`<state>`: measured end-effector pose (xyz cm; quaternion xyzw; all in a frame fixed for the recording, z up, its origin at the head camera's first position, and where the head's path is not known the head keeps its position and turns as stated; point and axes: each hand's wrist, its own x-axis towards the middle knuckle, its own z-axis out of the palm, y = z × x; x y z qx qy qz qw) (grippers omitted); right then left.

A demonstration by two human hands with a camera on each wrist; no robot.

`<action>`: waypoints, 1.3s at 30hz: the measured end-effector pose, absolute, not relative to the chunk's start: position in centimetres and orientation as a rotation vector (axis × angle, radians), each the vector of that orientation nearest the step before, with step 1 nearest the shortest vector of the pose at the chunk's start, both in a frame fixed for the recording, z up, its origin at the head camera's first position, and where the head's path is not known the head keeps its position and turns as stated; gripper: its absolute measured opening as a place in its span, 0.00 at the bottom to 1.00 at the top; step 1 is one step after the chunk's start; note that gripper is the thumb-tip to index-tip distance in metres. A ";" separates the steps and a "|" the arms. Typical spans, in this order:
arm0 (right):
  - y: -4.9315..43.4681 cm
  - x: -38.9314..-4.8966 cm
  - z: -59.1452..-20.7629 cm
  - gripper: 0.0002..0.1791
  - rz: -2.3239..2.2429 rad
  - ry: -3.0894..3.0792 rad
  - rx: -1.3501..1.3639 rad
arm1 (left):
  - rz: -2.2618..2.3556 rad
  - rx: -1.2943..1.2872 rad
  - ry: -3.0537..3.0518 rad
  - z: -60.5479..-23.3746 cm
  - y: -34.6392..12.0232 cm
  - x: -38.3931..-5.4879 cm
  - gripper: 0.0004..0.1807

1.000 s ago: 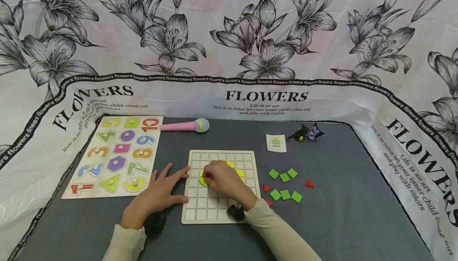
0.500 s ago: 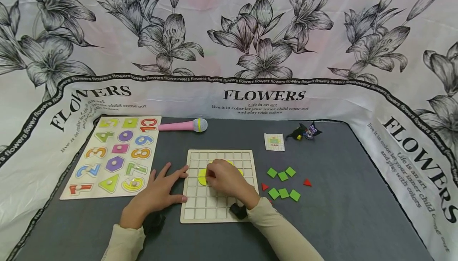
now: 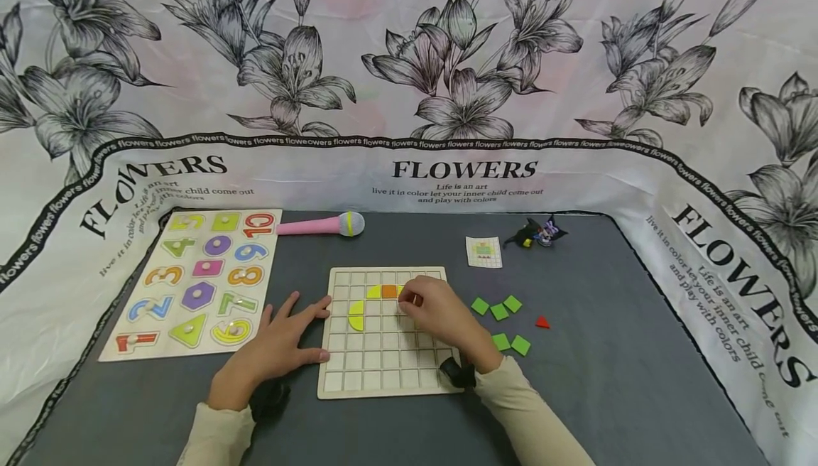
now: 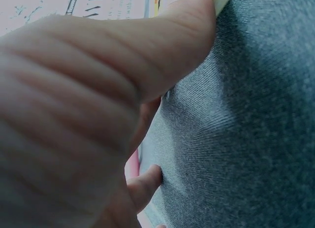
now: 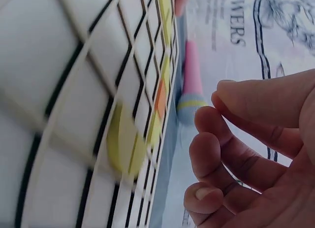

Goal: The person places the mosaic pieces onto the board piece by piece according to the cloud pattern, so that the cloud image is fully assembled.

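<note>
Putting yellow bits point(image 3: 356, 308) far up the board point(image 3: 372, 381), I'm guessing; my curled right hand point(image 3: 443, 315) is looking empty, my left hand point(image 3: 271, 345) lying wide. Next I'm maybe needing green squares point(image 3: 499, 312), right.

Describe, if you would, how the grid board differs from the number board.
The grid board has rows of square cells, with yellow pieces and an orange square on it; the number board carries colourful numerals and shapes. In the head view, the number board looks larger than the grid board. The number board appears skewed there, while the grid board sits nearly straight. Both are pale and lie flat.
</note>
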<state>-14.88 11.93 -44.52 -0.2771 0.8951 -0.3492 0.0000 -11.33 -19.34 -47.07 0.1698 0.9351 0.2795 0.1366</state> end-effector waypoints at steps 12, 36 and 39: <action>18.0 -15.0 -44.3 0.03 -1.072 2.920 -0.683 | 0.846 0.504 2.681 -46.4 -19.2 -11.2 0.51; 22.5 -15.1 -44.9 0.12 -0.564 3.023 -0.544 | 0.860 0.493 2.683 -46.9 -19.3 -11.1 0.52; 22.5 -15.2 -45.1 0.11 -0.571 3.013 -0.538 | 0.849 0.492 2.687 -46.8 -19.3 -11.0 0.52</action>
